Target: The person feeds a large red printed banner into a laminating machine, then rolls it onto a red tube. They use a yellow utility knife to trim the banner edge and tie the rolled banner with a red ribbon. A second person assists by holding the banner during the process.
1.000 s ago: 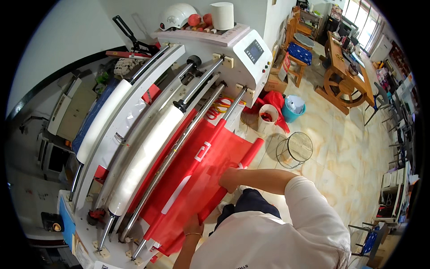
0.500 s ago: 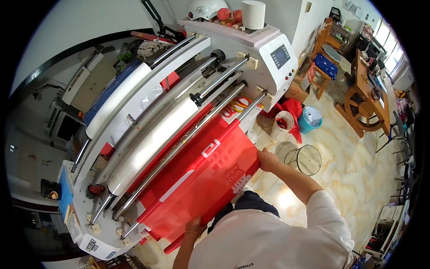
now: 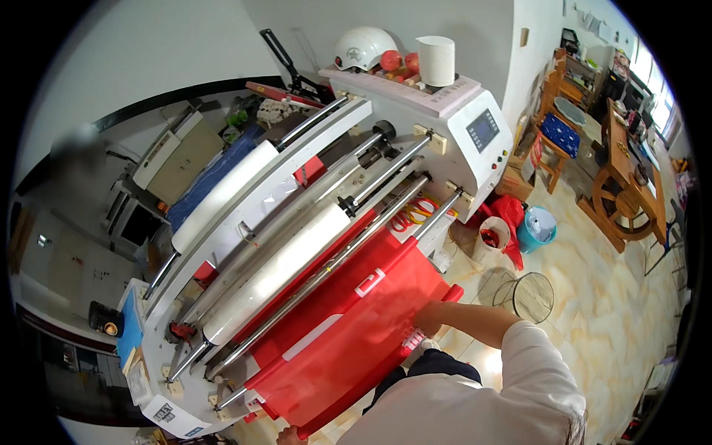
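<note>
A wide red film sheet (image 3: 326, 371) with pale printed markings comes off the rollers of a white machine (image 3: 167, 386) and hangs toward me. Along its near side the sheet ends in a darker red rolled edge (image 3: 371, 397). My left hand (image 3: 291, 436), partly cut off by the picture's lower border, is closed on the lower left end of that edge. My right hand (image 3: 429, 317) is at the sheet's right part, just inside the edge's right end. Its fingers blend into the red and do not show clearly.
A white film roll (image 3: 278, 274) and metal bars span the machine, with a control panel (image 3: 483, 130) at its right end. A white helmet (image 3: 366, 48) and a paper roll (image 3: 436, 61) sit on top. A light blue bin (image 3: 537, 229) and a wire basket (image 3: 532, 297) stand on the floor.
My left hand has moved down and left to the end of the rolled edge. My right hand has shifted down from the sheet's right corner onto its right part. The view has turned slightly.
</note>
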